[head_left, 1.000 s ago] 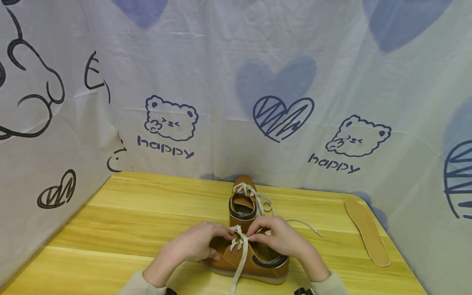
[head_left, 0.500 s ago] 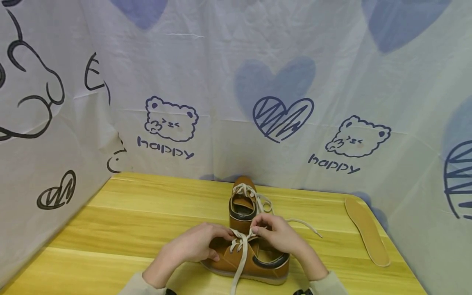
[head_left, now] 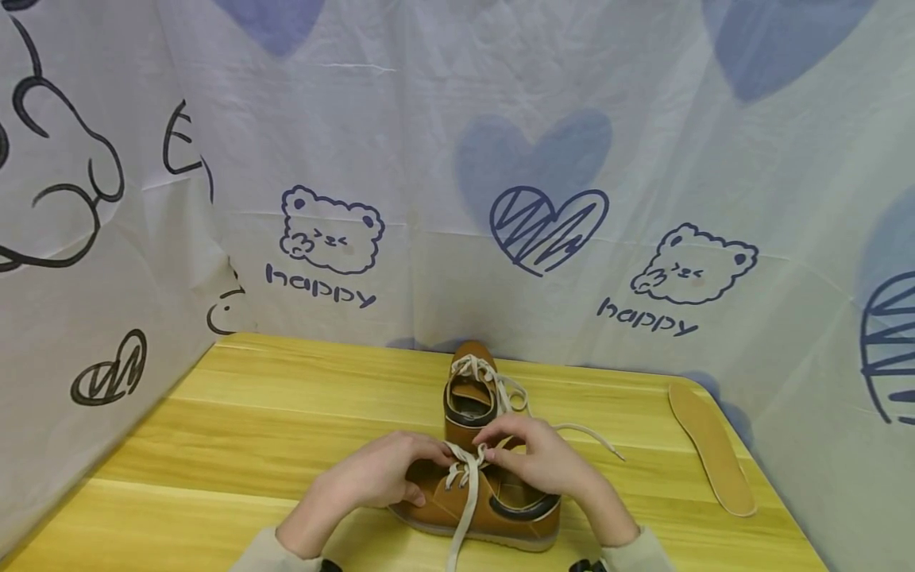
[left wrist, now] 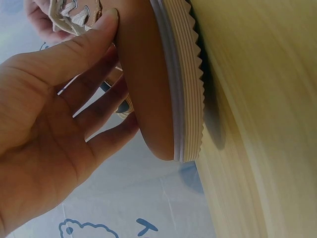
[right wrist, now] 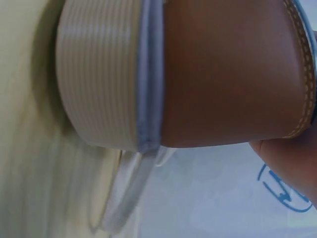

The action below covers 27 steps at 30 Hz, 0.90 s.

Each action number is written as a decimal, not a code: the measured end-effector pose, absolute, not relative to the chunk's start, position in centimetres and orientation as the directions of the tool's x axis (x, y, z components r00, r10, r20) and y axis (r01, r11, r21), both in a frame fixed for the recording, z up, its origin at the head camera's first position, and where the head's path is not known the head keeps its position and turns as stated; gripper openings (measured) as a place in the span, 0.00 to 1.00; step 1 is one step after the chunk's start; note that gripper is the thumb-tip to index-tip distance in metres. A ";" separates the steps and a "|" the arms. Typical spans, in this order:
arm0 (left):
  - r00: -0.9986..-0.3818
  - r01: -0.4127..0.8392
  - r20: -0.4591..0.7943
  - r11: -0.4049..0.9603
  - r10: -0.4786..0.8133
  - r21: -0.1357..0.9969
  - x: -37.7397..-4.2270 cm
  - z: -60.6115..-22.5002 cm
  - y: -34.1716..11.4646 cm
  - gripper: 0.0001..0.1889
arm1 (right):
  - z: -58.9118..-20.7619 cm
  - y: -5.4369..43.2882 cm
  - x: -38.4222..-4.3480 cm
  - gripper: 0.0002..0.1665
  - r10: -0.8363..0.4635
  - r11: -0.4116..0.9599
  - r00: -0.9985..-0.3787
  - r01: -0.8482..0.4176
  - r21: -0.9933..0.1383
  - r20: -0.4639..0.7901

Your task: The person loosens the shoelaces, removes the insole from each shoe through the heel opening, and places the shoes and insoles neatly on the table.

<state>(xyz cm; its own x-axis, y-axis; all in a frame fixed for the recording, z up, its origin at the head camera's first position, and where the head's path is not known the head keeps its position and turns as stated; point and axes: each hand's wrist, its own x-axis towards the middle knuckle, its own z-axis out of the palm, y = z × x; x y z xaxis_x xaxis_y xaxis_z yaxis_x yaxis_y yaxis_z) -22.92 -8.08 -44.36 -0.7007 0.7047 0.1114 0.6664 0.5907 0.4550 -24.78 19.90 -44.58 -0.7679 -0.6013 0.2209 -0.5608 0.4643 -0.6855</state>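
A brown lace-up shoe (head_left: 518, 528) lies sideways before me, its toe to the left. My left hand (head_left: 379, 473) grips its front part; in the left wrist view, the thumb of this hand (left wrist: 54, 104) presses the upper near the eyelets and the fingers reach the far side. Above the eyelets my right hand (head_left: 539, 461) pinches part of the white shoelace (head_left: 472, 496) between thumb and index finger. The lace's other end hangs over the near side. In the right wrist view the heel (right wrist: 233, 74) hides most of the right hand (right wrist: 292, 158).
Right behind stands a second brown shoe (head_left: 468, 435), toe away from me, its loose lace (head_left: 593, 433) trailing right. A tan insole (head_left: 715, 453) lies near the right edge of the wooden table (head_left: 250, 413). Printed cloth (head_left: 429, 159) hangs around the back and sides.
My right hand lifted slightly up and right with the lace, then came back left and down toward the eyelets. The left hand and the shoe stayed in place.
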 end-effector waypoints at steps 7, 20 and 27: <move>-0.704 0.662 0.108 0.593 0.702 0.458 -23.2 -44.5 -8.0 0.25 | -43.5 19.4 -23.9 0.03 -0.627 0.510 -0.739 -0.630 -0.586 0.248; -0.701 0.670 0.112 0.595 0.705 0.444 -23.0 -44.4 -8.0 0.26 | -44.3 18.5 -23.9 0.03 -0.394 0.532 -0.889 -0.427 -0.731 0.233; -0.706 0.662 0.103 0.600 0.701 0.449 -23.0 -44.5 -8.0 0.25 | -44.3 18.4 -23.7 0.03 -0.327 0.547 -0.929 -0.335 -0.767 0.172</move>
<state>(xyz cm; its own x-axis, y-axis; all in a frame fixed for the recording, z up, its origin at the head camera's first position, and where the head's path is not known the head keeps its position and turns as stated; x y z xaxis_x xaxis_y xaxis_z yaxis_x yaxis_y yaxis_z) -23.00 -8.00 -44.47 -0.7056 0.7010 0.1032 0.6619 0.6002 0.4490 -23.73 18.41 -44.27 -0.9291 -0.3272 0.1725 -0.3350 0.5466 -0.7675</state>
